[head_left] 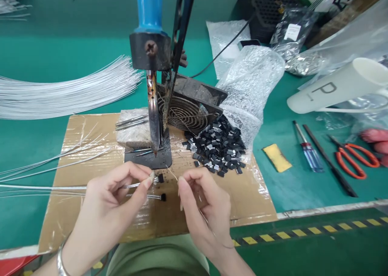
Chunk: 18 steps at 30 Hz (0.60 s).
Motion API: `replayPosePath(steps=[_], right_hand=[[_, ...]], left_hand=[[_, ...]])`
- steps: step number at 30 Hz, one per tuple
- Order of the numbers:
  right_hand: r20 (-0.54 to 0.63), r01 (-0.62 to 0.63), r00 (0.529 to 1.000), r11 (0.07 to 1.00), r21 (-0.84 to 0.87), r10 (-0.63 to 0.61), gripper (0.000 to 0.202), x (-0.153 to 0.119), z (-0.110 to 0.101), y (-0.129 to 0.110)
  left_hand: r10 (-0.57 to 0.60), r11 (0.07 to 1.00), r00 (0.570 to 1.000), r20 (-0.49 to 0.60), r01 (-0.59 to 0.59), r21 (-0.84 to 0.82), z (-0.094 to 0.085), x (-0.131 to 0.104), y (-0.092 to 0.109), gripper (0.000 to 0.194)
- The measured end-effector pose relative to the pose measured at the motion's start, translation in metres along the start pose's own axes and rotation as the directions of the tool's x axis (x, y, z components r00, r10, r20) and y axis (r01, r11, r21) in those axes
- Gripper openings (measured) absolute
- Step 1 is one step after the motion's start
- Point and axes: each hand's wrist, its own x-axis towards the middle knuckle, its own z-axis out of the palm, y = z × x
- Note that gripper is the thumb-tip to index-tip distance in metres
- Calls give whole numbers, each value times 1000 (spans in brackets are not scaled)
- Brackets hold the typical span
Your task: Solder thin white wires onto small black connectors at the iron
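Observation:
Between the thumb and fingertips of my left hand (121,199) are thin white wires ending in a small black connector (159,178). A second black connector (163,197) on wires lies just below it on the cardboard (242,199). My right hand (204,207) pinches a thin strand of solder wire (172,172), whose free end points up and left; more of the strand runs through the palm. Above both hands hangs a soldering iron (153,106) with a blue handle, tip downward, clamped in a black stand. Neither hand touches the iron.
A heap of small black connectors (216,146) lies beside a round-grilled fan (188,114). White wires (66,92) bundle at left. To the right are a yellow sponge (277,157), a screwdriver (311,152), orange-handled pliers (353,159) and a white cup (330,90).

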Motion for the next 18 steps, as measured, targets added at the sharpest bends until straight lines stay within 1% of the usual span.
replayPosePath(steps=[2,5,8,12,15,18], right_hand=[[7,2,1000,1000,5,-3,16,2,0,-1],[18,28,999,997,71,-29,16,6,0,-4],[15,59,998,995,75,-61,17,10,0,-7],[39,43,998,996,80,-46,16,13,0,-8],[102,0,995,997,75,-8,16,12,-3,-8],[236,-92,970,989,114,63,18,11,-7,-10]], left_hand=[[0,1000,1000,5,0,6,0,1,0,11],[-14,1000,1000,22,13,9,0,2,1,12],[-11,1000,1000,20,10,29,-1,3,1,12],[-8,999,1000,5,8,43,-3,3,1,10],[-14,999,1000,-6,14,38,-3,5,0,10],[-19,999,1000,-13,20,45,-2,8,-1,11]])
